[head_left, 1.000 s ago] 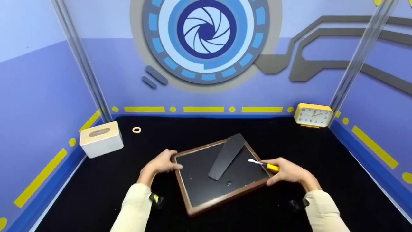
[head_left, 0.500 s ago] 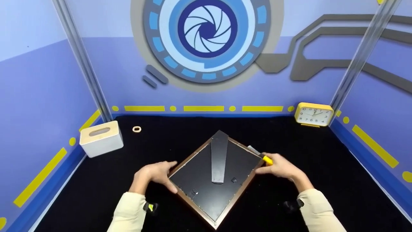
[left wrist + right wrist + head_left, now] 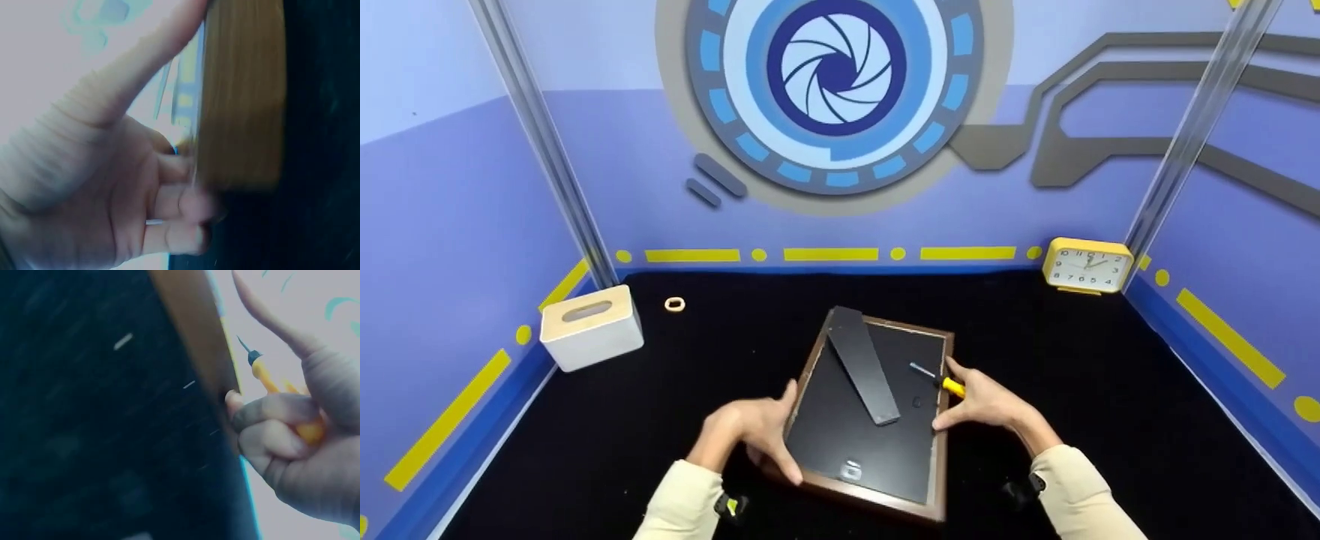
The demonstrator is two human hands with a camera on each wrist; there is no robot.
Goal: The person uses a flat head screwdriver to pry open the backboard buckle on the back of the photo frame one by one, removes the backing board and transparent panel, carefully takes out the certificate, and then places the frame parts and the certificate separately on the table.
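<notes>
A picture frame (image 3: 832, 427) with a brown wooden border is face down in the head view, its black back panel and black stand leg (image 3: 864, 367) showing. My left hand (image 3: 761, 431) grips the lower left corner, thumb along the border. In the left wrist view the fingers reach beside the frame's wooden side (image 3: 242, 101). At the right border, my right hand (image 3: 990, 401) keeps a yellow-handled screwdriver (image 3: 952, 386) in its curled fingers. Its shaft points over the back panel. In the right wrist view, a fingertip is right at the wooden edge (image 3: 197, 332).
A tissue box (image 3: 592, 328) with a wooden top stands at the left. Near it lies a small pale ring-shaped piece (image 3: 675, 304). A yellow clock (image 3: 1087, 266) stands in the back right corner. Black cloth (image 3: 720, 337) covers the table, with walls behind and at both sides.
The picture frame has turned counterclockwise, its stand leg's top swinging from right to left. My left hand has moved toward me and slightly right; my right hand has shifted left with the screwdriver.
</notes>
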